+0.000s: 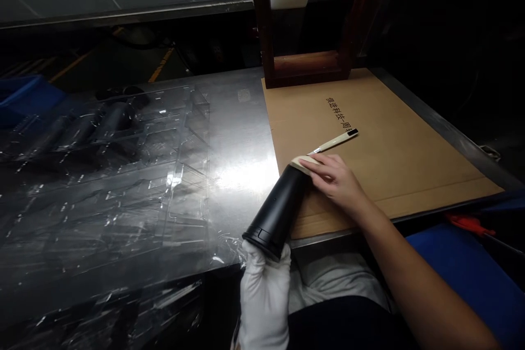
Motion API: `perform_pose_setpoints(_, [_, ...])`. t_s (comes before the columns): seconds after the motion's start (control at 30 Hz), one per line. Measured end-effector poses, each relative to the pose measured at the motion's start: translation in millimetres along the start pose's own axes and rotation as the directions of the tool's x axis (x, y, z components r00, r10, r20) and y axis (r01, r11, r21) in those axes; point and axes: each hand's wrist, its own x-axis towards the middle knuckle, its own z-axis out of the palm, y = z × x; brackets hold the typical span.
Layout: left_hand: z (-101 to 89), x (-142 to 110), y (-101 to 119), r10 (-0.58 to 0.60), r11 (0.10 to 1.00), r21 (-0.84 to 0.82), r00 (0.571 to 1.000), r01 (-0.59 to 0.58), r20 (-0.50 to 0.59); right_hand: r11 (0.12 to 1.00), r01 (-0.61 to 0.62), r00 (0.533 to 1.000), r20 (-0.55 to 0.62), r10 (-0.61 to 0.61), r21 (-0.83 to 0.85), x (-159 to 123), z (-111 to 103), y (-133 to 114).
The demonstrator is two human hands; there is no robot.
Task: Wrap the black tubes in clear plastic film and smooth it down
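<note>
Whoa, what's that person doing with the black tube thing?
The person's left hand, in a white glove, holds the near end of the black tube. The bare right hand presses a small pale pad against the far end. Just beyond that hand, a pale-handled tool lies on the brown cardboard. To the left, clear plastic trays sit on the metal table, with dark rounded things in them.

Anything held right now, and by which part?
Yes: the left hand grips the black cylinder by its near, rimmed end; the right hand presses a pale block to its far end.
</note>
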Motion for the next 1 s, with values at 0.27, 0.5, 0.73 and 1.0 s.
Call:
perform_pose_setpoints(0.27, [-2.9,6.0,1.3,0.02,0.996,-0.088,1.0,-0.017,0.024,0.984,-0.177,0.973,-0.153,0.171,-0.029,-57.6,-11.4,18.3])
perform_pose_setpoints(0.5, [-9.6,9.3,1.9,-0.01,0.994,-0.105,0.991,0.024,0.133,0.994,-0.094,0.98,-0.178,0.085,-0.046,-0.2,9.4,-6.5])
perform_pose_setpoints(0.73, [0.5,6.3,5.6,-0.021,0.99,-0.142,1.0,0.019,-0.013,0.983,-0.113,0.99,-0.103,0.099,-0.147,-43.1,-1.5,6.5])
perform_pose_setpoints(1.0, [1.2,6.2,6.9,-0.028,0.983,-0.18,0.999,0.03,0.017,0.977,-0.21,0.955,-0.222,0.195,-0.047,-49.1,-2.2,1.1])
